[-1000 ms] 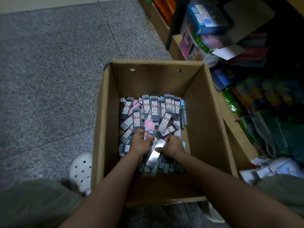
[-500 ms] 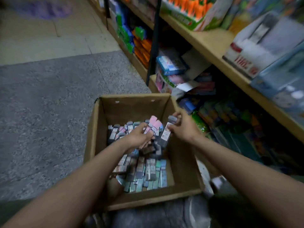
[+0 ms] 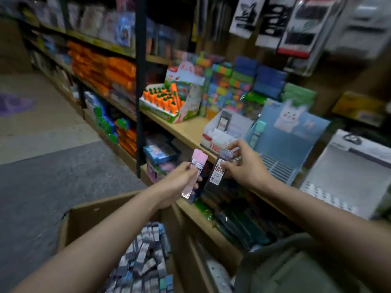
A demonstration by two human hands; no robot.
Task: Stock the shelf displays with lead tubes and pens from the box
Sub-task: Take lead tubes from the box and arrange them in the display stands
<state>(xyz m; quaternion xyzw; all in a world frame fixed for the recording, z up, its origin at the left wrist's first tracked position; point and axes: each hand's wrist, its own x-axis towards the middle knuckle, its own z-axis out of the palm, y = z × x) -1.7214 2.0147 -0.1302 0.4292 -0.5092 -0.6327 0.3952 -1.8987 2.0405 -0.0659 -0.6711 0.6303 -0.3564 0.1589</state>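
Holding a pink lead tube (image 3: 194, 172) in left hand (image 3: 177, 185) grip, right hand (image 3: 243, 166) pinching a dark lead tube (image 3: 218, 172), above box (image 3: 88, 216)

Stationery shop aisle. Wooden shelves (image 3: 182, 127) on the right, crowded with packaged goods: carrot-shaped items in a display box (image 3: 167, 102), stacked colourful erasers (image 3: 228, 81), carded hanging packs (image 3: 296, 24) far above. Open stock carton (image 3: 84, 218) on grey floor (image 3: 42, 176), near.
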